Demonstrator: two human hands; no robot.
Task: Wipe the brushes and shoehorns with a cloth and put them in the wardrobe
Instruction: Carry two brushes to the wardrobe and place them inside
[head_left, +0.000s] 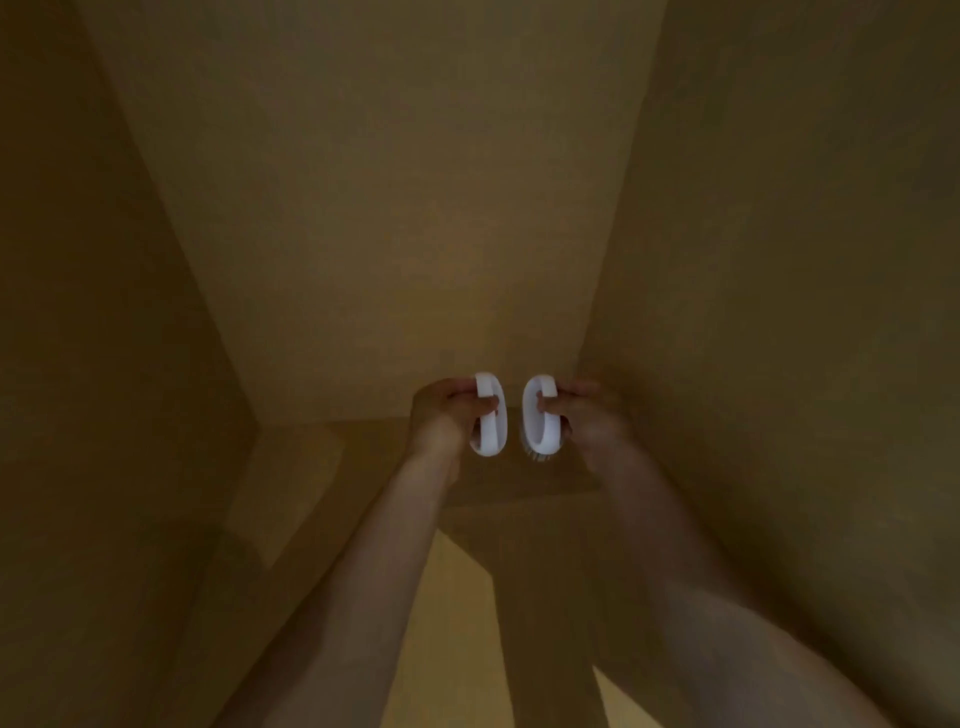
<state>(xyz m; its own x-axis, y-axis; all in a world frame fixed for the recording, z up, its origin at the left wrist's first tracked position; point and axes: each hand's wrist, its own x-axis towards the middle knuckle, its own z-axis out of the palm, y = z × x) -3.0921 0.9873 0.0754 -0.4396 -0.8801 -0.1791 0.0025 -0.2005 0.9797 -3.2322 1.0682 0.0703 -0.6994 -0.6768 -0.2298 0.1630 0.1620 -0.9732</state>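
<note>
Reaching deep into the wardrobe compartment (363, 234), both arms stretch toward the back right corner, each hand carrying one white brush. The left hand (441, 415) curls its fingers through the looped handle of the left brush (488, 415); the right hand (587, 415) grips the right brush (540, 415) the same way, thumb hooked over the loop. On the right brush a fringe of bristles shows at the lower end, pointing down toward the shelf floor (457, 613), which suggests it is meant to stand on them. The two brushes hang side by side, close but apart, just above the floor near the back wall. Holding them by the handles probably keeps the fingers off the bristles and lets both be set down together, tucked into the corner. Whether either already touches the shelf cannot be told in this dim light. No cloth or shoehorn is visible.
</note>
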